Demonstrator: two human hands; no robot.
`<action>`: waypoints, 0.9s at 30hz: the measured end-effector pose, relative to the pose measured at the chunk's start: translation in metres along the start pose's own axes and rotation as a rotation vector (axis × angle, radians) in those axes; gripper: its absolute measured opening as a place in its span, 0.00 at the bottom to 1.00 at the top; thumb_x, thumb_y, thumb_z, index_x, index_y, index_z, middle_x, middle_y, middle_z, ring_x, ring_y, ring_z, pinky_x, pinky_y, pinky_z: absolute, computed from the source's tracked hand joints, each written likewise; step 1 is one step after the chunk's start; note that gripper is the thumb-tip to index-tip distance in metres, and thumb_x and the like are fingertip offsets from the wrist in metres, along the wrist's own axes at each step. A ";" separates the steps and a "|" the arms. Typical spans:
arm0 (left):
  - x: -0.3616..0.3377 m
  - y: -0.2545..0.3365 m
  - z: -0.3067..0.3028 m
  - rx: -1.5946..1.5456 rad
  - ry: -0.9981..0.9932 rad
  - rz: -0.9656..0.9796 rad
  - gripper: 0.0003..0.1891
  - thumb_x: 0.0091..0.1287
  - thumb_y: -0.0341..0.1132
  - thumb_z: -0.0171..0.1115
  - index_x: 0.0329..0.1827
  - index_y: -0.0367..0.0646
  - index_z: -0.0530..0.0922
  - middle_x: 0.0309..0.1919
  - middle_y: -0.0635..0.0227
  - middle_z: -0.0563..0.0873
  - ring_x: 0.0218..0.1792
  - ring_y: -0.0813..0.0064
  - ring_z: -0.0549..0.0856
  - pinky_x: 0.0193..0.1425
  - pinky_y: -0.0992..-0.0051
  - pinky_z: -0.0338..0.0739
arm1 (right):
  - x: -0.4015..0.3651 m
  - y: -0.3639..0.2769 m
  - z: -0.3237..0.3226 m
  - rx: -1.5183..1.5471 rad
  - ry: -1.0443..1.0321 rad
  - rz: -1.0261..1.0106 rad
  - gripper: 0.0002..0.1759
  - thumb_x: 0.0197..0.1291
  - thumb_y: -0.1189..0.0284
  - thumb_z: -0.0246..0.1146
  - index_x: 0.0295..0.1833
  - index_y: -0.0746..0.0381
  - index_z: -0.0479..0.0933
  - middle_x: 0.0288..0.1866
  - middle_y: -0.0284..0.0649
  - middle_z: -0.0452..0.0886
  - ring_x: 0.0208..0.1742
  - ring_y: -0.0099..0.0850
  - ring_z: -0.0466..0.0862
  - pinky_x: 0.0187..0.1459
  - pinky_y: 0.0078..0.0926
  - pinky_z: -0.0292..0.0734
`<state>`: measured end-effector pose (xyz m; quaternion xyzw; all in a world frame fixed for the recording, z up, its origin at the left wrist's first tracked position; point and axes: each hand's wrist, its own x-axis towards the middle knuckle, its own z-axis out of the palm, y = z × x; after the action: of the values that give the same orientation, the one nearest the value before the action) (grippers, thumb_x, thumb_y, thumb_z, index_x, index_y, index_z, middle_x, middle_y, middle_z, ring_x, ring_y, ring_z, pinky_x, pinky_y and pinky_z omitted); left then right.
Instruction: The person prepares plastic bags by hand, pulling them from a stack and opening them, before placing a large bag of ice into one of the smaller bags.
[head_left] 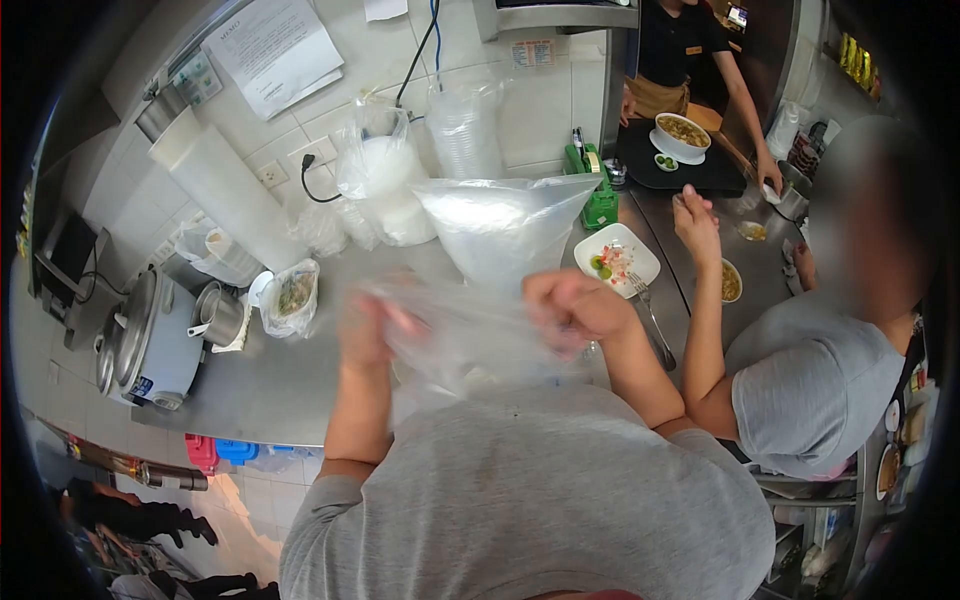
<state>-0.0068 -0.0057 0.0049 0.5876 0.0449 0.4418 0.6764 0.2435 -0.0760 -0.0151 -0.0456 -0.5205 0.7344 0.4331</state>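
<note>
A clear plastic bag, smeared by motion, stretches between my two hands in front of my chest. My left hand is closed on its left side, its fingers blurred. At the other side my right hand is curled closed on the bag. Just beyond them a larger clear plastic bag stands on the steel counter. To the right of my right hand sits a white plate with chopped food, a fork resting on its edge.
A rice cooker, metal pots and a bagged food container stand left. Stacked plastic containers line the wall. A co-worker in grey is close on my right. Another person stands behind a tray holding a soup bowl.
</note>
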 end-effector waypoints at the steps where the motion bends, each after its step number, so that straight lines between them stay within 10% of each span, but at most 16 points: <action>1: 0.009 0.005 -0.008 -0.113 0.045 0.089 0.24 0.69 0.53 0.46 0.34 0.38 0.76 0.20 0.67 0.80 0.21 0.77 0.79 0.25 0.83 0.72 | 0.002 0.001 -0.010 -0.263 -0.020 0.140 0.22 0.64 0.53 0.53 0.29 0.62 0.70 0.21 0.36 0.76 0.22 0.24 0.76 0.26 0.17 0.70; 2: 0.017 0.015 -0.012 -0.234 0.001 0.046 0.26 0.70 0.55 0.41 0.35 0.38 0.75 0.19 0.69 0.79 0.21 0.78 0.78 0.25 0.84 0.72 | 0.004 0.004 -0.019 -0.524 -0.040 0.281 0.23 0.64 0.52 0.53 0.30 0.61 0.70 0.21 0.36 0.77 0.22 0.24 0.76 0.26 0.18 0.71; 6: 0.039 0.018 -0.014 -0.331 0.284 -0.039 0.17 0.69 0.46 0.49 0.38 0.40 0.75 0.25 0.71 0.79 0.25 0.82 0.78 0.28 0.83 0.72 | -0.003 -0.003 -0.047 -0.223 -0.013 -0.612 0.25 0.65 0.48 0.47 0.43 0.61 0.74 0.31 0.34 0.80 0.32 0.26 0.78 0.37 0.28 0.75; 11: 0.105 -0.010 -0.025 0.027 0.400 -0.132 0.09 0.65 0.37 0.53 0.41 0.41 0.75 0.33 0.71 0.80 0.30 0.80 0.79 0.32 0.80 0.74 | 0.029 -0.054 -0.058 0.256 0.293 -0.470 0.26 0.66 0.49 0.45 0.56 0.57 0.72 0.45 0.32 0.79 0.44 0.27 0.78 0.46 0.30 0.74; 15: 0.118 -0.083 -0.093 0.230 0.453 -0.305 0.13 0.67 0.39 0.51 0.45 0.39 0.74 0.36 0.68 0.81 0.33 0.76 0.80 0.34 0.77 0.76 | 0.021 0.012 -0.187 0.507 -0.051 -0.286 0.25 0.67 0.52 0.47 0.60 0.58 0.69 0.48 0.33 0.78 0.46 0.27 0.78 0.45 0.27 0.75; 18: 0.110 -0.107 -0.114 0.586 0.321 -0.322 0.15 0.68 0.37 0.49 0.52 0.39 0.72 0.45 0.63 0.80 0.41 0.72 0.81 0.40 0.74 0.78 | 0.017 0.015 -0.138 0.349 0.604 -0.272 0.21 0.67 0.57 0.49 0.57 0.58 0.71 0.47 0.33 0.78 0.44 0.27 0.79 0.43 0.28 0.76; 22: 0.082 -0.170 -0.100 -0.303 0.531 -0.543 0.15 0.68 0.33 0.48 0.56 0.38 0.70 0.49 0.61 0.79 0.45 0.69 0.81 0.44 0.72 0.79 | 0.008 0.032 -0.154 0.515 0.543 -0.194 0.18 0.67 0.62 0.48 0.54 0.62 0.71 0.47 0.37 0.79 0.46 0.30 0.80 0.47 0.32 0.77; 24: 0.081 -0.172 -0.086 -0.216 0.581 -0.589 0.15 0.68 0.31 0.48 0.57 0.37 0.70 0.49 0.60 0.79 0.46 0.68 0.81 0.44 0.70 0.79 | -0.011 0.060 -0.197 0.610 0.346 -0.193 0.17 0.67 0.66 0.47 0.54 0.66 0.70 0.49 0.41 0.78 0.48 0.33 0.80 0.51 0.33 0.77; 27: 0.073 -0.186 -0.091 -0.049 0.614 -0.662 0.15 0.67 0.31 0.49 0.55 0.35 0.69 0.44 0.60 0.81 0.41 0.71 0.82 0.37 0.74 0.79 | -0.019 0.084 -0.196 0.551 0.699 -0.117 0.17 0.66 0.71 0.45 0.53 0.71 0.69 0.49 0.47 0.77 0.49 0.35 0.80 0.53 0.33 0.77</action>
<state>0.0861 0.1254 -0.1444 0.3673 0.4185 0.3562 0.7504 0.3070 0.0462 -0.1785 -0.1446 -0.1295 0.7604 0.6197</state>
